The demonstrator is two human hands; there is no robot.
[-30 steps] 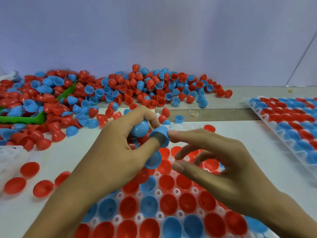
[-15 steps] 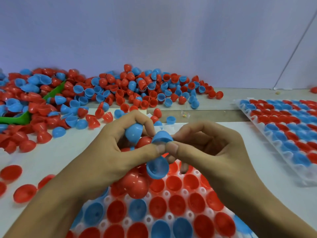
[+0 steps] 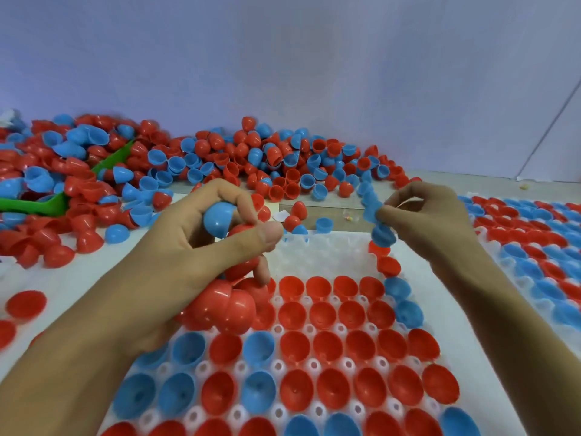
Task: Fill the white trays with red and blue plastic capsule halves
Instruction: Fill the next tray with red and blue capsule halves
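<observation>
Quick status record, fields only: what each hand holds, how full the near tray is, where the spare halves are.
left hand: grips a bunch of capsule halves, one blue half on top, red ones below
right hand: pinches a single blue half above the tray's far right corner
near tray: near rows filled, far patch of wells bare
second tray: right, filled
loose pile: behind the trays

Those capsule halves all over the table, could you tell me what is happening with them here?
A person is filling a white tray with them. The left hand holds a clutch of red and blue halves; the right hand pinches one blue half above the tray's unfilled far rows. A filled tray sits to the right.
</observation>
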